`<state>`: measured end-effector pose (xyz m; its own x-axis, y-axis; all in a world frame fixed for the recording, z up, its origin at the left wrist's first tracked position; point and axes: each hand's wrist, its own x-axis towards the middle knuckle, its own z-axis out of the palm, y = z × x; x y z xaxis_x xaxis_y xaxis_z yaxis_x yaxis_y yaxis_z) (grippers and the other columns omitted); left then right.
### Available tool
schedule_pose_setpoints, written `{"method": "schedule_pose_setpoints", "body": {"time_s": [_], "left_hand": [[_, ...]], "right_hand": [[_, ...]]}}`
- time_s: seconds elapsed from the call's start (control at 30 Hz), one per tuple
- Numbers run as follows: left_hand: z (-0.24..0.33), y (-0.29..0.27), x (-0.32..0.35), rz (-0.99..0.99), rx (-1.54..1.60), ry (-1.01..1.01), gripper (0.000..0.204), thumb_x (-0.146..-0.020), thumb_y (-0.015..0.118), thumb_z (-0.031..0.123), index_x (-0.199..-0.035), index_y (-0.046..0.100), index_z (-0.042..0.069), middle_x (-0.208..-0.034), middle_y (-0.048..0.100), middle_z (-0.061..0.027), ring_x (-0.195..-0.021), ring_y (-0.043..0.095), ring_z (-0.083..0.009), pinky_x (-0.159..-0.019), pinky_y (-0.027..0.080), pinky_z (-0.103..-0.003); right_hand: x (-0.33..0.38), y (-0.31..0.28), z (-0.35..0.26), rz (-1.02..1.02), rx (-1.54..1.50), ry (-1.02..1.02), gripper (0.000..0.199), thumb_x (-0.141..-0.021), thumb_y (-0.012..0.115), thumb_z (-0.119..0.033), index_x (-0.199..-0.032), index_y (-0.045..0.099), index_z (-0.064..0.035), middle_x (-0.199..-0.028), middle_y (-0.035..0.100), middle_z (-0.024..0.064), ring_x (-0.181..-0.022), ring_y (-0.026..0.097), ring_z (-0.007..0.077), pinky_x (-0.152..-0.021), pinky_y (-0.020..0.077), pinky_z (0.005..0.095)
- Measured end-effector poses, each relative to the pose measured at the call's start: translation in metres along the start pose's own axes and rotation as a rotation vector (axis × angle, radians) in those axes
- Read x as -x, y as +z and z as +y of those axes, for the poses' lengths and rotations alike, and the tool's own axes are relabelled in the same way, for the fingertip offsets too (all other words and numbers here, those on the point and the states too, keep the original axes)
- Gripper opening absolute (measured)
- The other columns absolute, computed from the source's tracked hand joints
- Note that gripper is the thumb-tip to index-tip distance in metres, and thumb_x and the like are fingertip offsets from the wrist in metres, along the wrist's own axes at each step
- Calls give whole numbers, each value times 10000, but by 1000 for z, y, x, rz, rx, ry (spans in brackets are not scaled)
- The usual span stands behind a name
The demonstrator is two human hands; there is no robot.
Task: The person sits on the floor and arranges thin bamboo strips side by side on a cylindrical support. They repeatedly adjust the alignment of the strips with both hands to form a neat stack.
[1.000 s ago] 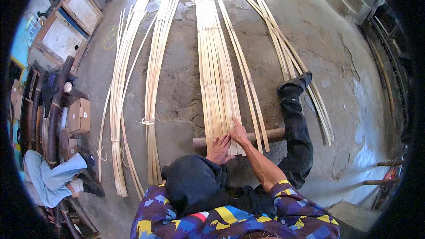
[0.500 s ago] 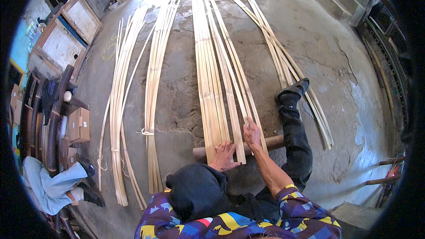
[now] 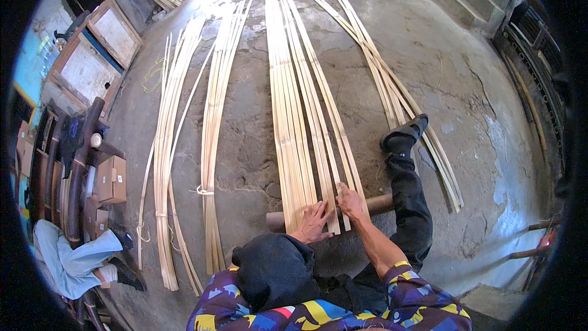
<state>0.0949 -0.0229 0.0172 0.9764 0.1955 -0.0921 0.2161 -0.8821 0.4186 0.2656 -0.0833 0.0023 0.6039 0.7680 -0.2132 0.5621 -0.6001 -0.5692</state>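
Observation:
Long pale bamboo strips lie side by side on the concrete floor, running away from me, their near ends resting over a round wooden log. My left hand lies flat with fingers spread on the strips' near ends. My right hand presses down on the strips at the right edge of the row, fingers on one strip just above the log. My right leg in dark trousers and a black shoe stretches out to the right of the row.
Tied bundles of bamboo strips lie to the left, another loose bundle to the right. Framed panels and cardboard boxes stand at far left, where another person's legs show. Steps rise at top right.
My right hand has shifted slightly along the right-hand strips. The left hand has moved a little to the right on the strip ends. The view has tilted downward a bit.

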Motion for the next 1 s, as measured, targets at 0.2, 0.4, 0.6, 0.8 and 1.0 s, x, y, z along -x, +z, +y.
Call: {"method": "schedule_pose_setpoints", "body": {"time_s": [0.2, 0.4, 0.6, 0.8, 1.0], "left_hand": [[4, 0, 1, -13, -11, -72, 851, -656, 635, 522, -1330, 304, 121, -1402, 130, -211, -1295, 145, -365, -993, 139, -533], [-2, 6, 8, 3, -51, -117, 896, -694, 545, 607, -1333, 255, 50, -1406, 140, -205, -1294, 136, -374, -991, 131, -532], [-5, 9, 18, 15, -13, -128, 924, -683, 568, 591, -1331, 244, 16, -1411, 170, -167, -1314, 119, -328, -1013, 104, -513], [-11, 9, 34, 17, 4, -123, 890, -692, 586, 550, -1339, 246, 42, -1425, 165, -119, -1328, 105, -277, -1037, 69, -505], [-12, 11, 35, 56, -70, -111, 836, -730, 541, 558, -1337, 270, 50, -1407, 231, -104, -1321, 146, -262, -1047, 71, -494]], "right_hand": [[10, -1, 6, 299, 96, -35, 422, -701, 595, -144, -1098, 481, -57, -940, 515, 177, -917, 509, 348, -784, 427, 426], [0, -4, 18, 165, 274, 14, 339, -682, 558, -91, -1000, 480, -3, -918, 492, 147, -893, 499, 316, -764, 430, 409], [-4, -21, -21, 228, -468, 216, 359, -777, 570, -134, -1087, 476, 24, -873, 579, 168, -678, 570, 201, -623, 473, 296], [-5, -29, -73, 379, -476, -60, 315, -827, 522, -110, -1125, 478, -20, -710, 548, 156, -572, 516, 233, -578, 440, 334], [-30, 23, -63, 318, -460, 58, 340, -816, 525, -105, -1135, 473, -2, -606, 534, 84, -531, 507, 161, -512, 425, 312]]}}
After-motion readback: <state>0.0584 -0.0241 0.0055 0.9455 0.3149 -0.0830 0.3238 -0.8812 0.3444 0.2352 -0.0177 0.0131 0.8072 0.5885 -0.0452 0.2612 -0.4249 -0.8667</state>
